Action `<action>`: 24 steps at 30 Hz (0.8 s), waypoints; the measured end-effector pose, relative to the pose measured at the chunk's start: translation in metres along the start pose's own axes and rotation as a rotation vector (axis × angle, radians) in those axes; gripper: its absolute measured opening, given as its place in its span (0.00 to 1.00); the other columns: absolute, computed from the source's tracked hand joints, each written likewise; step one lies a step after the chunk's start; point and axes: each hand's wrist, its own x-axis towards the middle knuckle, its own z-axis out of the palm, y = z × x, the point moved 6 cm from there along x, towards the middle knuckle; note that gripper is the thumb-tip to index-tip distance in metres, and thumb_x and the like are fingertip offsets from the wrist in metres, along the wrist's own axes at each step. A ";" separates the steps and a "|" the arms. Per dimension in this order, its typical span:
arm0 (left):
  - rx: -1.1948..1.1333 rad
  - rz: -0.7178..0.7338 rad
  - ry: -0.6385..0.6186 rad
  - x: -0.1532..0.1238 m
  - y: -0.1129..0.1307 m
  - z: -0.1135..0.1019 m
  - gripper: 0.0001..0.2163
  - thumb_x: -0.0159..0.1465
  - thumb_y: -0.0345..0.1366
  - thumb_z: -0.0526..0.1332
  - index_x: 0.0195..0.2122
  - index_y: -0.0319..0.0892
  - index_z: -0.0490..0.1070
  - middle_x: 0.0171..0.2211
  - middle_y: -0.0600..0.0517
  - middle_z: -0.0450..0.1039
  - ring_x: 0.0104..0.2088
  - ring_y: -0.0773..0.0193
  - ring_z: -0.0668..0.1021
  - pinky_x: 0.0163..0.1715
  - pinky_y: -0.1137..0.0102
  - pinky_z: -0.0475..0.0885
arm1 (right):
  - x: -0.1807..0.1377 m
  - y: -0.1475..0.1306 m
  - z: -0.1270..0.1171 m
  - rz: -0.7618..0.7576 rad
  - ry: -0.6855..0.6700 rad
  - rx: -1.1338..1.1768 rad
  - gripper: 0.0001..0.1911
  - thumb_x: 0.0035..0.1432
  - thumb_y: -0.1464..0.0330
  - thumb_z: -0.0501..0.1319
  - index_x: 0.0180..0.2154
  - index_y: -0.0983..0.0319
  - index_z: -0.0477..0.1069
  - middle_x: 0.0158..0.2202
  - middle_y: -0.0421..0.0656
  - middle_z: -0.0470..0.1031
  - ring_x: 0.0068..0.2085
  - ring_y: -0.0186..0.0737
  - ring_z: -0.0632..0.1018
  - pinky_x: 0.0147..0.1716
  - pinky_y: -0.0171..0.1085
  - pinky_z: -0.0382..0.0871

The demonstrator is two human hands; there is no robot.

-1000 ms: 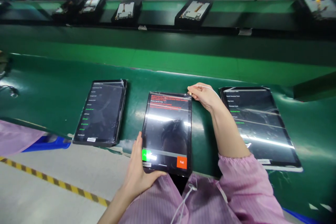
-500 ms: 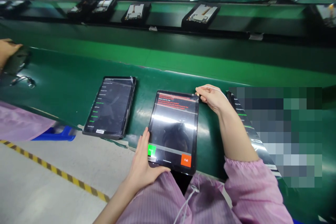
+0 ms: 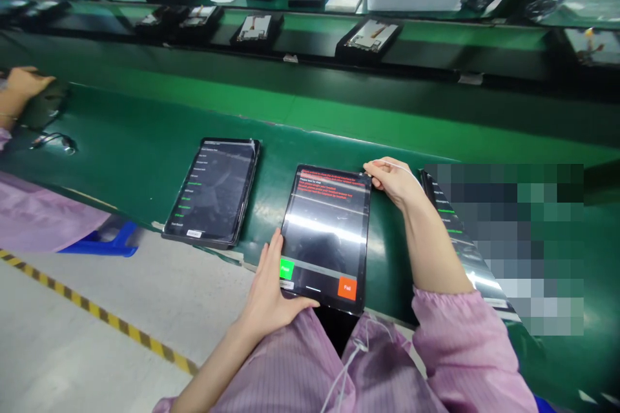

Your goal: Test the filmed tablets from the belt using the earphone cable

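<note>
Our left hand [image 3: 271,293] grips the tablet [image 3: 325,239] at its lower left. Diagonally across from that hold, our right hand [image 3: 391,182] pinches the cord [image 3: 405,168] at the corner

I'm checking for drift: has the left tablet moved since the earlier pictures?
No; the left tablet keeps its place against the bench edge; the view shifted.

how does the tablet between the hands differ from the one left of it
Screen: the middle tablet shows mostly red text above green and orange buttons; the left tablet shows a white and green list. Handling: the left hand holds the middle tablet's lower left corner and the right hand is at its top right corner; the left tablet lies untouched on the green table. Both have black borders.
</note>
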 end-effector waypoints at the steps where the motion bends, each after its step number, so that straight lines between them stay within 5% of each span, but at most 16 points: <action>1: 0.000 0.013 0.006 0.000 0.001 0.000 0.67 0.44 0.42 0.79 0.71 0.50 0.25 0.70 0.33 0.46 0.66 0.35 0.59 0.61 0.40 0.62 | 0.000 0.001 0.000 -0.004 -0.013 -0.001 0.22 0.37 0.55 0.75 0.25 0.61 0.67 0.14 0.35 0.64 0.16 0.28 0.63 0.15 0.29 0.53; 11: -0.008 0.053 0.024 0.002 0.003 -0.004 0.65 0.44 0.43 0.79 0.71 0.50 0.28 0.69 0.32 0.48 0.66 0.37 0.60 0.61 0.41 0.63 | -0.006 -0.003 0.002 -0.025 0.046 0.013 0.25 0.35 0.50 0.74 0.21 0.61 0.66 0.16 0.34 0.61 0.17 0.26 0.60 0.15 0.29 0.53; 16: -0.005 0.045 0.015 0.001 0.002 -0.004 0.65 0.45 0.44 0.79 0.71 0.48 0.29 0.70 0.33 0.47 0.66 0.37 0.60 0.61 0.43 0.64 | -0.005 -0.004 0.002 0.056 0.103 -0.007 0.24 0.30 0.56 0.77 0.20 0.62 0.66 0.14 0.33 0.59 0.17 0.26 0.59 0.15 0.29 0.50; 24: -0.014 0.047 0.018 0.001 0.001 -0.002 0.65 0.45 0.46 0.79 0.71 0.48 0.28 0.69 0.32 0.47 0.66 0.36 0.59 0.61 0.41 0.63 | 0.000 -0.004 0.000 0.069 0.090 -0.069 0.18 0.37 0.61 0.73 0.18 0.62 0.67 0.13 0.34 0.58 0.17 0.27 0.58 0.17 0.30 0.51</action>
